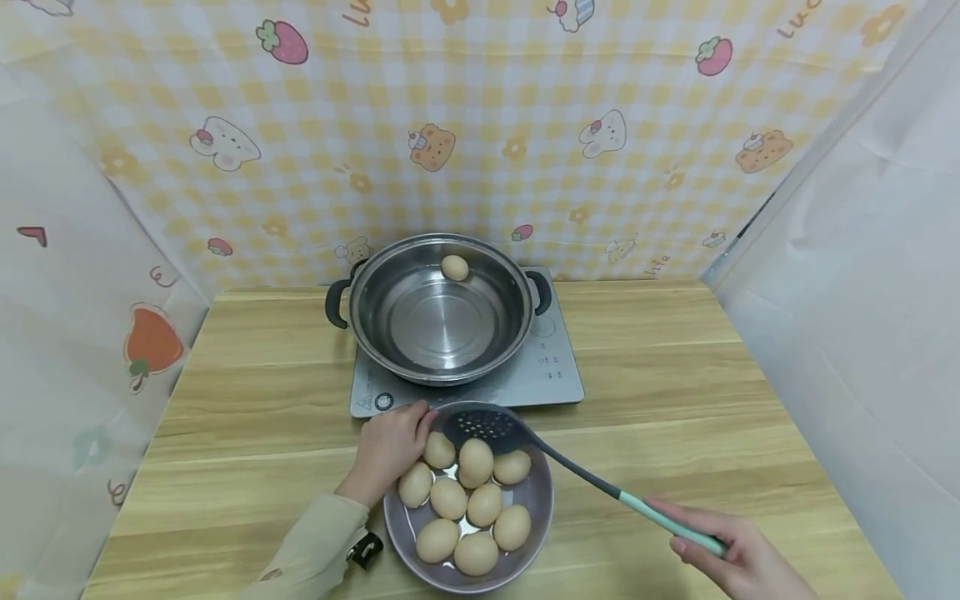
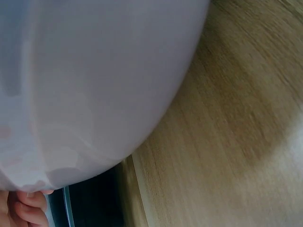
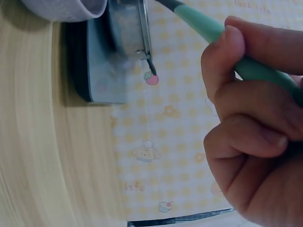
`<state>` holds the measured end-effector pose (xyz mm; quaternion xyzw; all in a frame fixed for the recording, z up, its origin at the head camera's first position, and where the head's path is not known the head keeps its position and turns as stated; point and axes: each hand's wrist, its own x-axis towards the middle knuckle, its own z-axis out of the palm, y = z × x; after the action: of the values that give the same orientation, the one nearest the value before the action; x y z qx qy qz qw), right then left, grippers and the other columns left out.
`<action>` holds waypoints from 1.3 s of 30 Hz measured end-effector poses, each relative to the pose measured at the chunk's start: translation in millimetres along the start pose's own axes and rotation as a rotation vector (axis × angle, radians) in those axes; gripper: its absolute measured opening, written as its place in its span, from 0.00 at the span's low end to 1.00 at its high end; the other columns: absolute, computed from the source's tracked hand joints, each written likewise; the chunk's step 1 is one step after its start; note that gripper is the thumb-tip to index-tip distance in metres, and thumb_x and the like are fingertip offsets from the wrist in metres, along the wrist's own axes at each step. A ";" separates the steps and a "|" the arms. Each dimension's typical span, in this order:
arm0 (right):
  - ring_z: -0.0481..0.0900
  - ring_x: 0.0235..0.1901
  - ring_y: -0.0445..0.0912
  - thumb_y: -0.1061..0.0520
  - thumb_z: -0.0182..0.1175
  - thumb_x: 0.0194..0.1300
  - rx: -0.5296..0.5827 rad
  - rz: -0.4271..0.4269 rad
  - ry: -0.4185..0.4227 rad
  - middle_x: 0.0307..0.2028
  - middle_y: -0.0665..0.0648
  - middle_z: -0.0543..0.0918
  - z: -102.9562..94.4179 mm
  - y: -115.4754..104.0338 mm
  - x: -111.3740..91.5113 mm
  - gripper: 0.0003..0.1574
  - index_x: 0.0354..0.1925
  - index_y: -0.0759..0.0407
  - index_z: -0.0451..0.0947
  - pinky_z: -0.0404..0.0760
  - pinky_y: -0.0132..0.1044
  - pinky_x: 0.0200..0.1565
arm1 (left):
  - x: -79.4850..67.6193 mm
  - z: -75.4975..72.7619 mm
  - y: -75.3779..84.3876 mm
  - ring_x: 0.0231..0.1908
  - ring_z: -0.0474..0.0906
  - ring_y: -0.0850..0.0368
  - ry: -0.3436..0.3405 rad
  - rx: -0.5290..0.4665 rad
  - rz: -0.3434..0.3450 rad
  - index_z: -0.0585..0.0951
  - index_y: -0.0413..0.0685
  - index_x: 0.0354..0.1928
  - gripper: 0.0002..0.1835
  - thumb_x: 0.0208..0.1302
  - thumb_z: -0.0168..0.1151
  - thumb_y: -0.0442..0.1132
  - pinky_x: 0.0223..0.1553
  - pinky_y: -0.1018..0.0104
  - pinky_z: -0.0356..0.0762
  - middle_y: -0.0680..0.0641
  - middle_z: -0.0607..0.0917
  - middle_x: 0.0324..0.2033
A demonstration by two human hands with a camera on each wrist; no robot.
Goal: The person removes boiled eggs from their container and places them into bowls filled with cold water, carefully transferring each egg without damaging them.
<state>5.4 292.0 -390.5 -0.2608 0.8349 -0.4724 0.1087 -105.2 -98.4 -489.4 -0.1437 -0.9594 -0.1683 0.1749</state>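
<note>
My right hand (image 1: 738, 550) grips the mint-green handle of a dark slotted spoon (image 1: 573, 468), its fingers curled round it in the right wrist view. The spoon's perforated head dips into the far side of a purple-grey bowl (image 1: 546, 533), beside the eggs. Several brown eggs (image 1: 448, 498) lie in the bowl, with a shiny liquid showing between them. At the bowl's far-left rim my left hand (image 1: 392, 443) holds on, its curled fingers (image 2: 33, 208) at the edge in the left wrist view. One more egg (image 1: 454, 267) rests in the steel pot (image 1: 360, 333), against the far wall.
The two-handled pot stands on a grey induction cooker (image 1: 525, 379) just behind the bowl. A wood-grain table (image 1: 675, 400) lies under everything. Checked cloth (image 1: 480, 117) hangs close behind, and pale sheets (image 1: 847, 250) close off both sides.
</note>
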 end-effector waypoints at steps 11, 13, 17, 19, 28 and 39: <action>0.70 0.33 0.29 0.80 0.56 0.49 -0.113 -0.140 0.131 0.33 0.42 0.76 -3.3 -6.3 12.3 0.35 0.57 0.65 0.69 0.68 0.22 0.31 | 1.8 -0.1 -2.4 0.10 0.67 0.55 0.014 -0.022 0.008 0.71 0.51 0.19 0.13 0.58 0.60 0.43 0.11 0.66 0.57 0.53 0.72 0.11; 0.72 0.44 0.29 0.79 0.53 0.53 -0.022 -0.070 0.144 0.46 0.42 0.79 -6.2 -7.5 16.2 0.32 0.58 0.67 0.67 0.71 0.23 0.37 | 1.8 -0.4 -2.6 0.10 0.68 0.54 0.020 -0.021 0.012 0.70 0.51 0.18 0.14 0.58 0.60 0.43 0.10 0.65 0.57 0.53 0.72 0.11; 0.73 0.34 0.32 0.75 0.45 0.62 0.186 0.037 0.165 0.39 0.44 0.79 -11.8 -16.0 37.1 0.28 0.61 0.69 0.62 0.70 0.26 0.28 | 1.4 -1.5 -2.4 0.11 0.69 0.53 0.012 -0.019 0.003 0.71 0.50 0.19 0.13 0.58 0.61 0.44 0.11 0.65 0.58 0.52 0.73 0.11; 0.66 0.22 0.39 0.73 0.44 0.64 0.177 0.055 0.195 0.29 0.47 0.75 -12.7 -22.1 53.4 0.26 0.61 0.68 0.61 0.64 0.31 0.20 | 1.3 -2.1 -2.0 0.11 0.70 0.53 0.004 -0.021 -0.008 0.72 0.50 0.20 0.13 0.58 0.60 0.44 0.11 0.64 0.58 0.52 0.74 0.11; 0.63 0.13 0.34 0.65 0.52 0.64 -0.325 0.137 0.386 0.28 0.60 0.81 1.2 -20.1 134.3 0.24 0.59 0.66 0.66 0.64 0.31 0.15 | 2.2 -1.0 1.0 0.13 0.72 0.52 0.001 -0.033 -0.006 0.72 0.51 0.20 0.12 0.58 0.60 0.44 0.12 0.64 0.61 0.52 0.75 0.13; 0.68 0.17 0.42 0.68 0.54 0.59 -0.626 0.084 0.374 0.32 0.64 0.80 25.3 -9.1 197.7 0.26 0.57 0.69 0.67 0.67 0.33 0.18 | -0.8 0.5 0.5 0.13 0.72 0.51 0.014 -0.034 -0.008 0.72 0.50 0.20 0.12 0.58 0.60 0.44 0.12 0.63 0.61 0.51 0.76 0.13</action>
<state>-146.9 163.3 -383.4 -0.1560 0.9544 -0.2288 -0.1116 -104.5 -97.9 -490.0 -0.1417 -0.9557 -0.1861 0.1787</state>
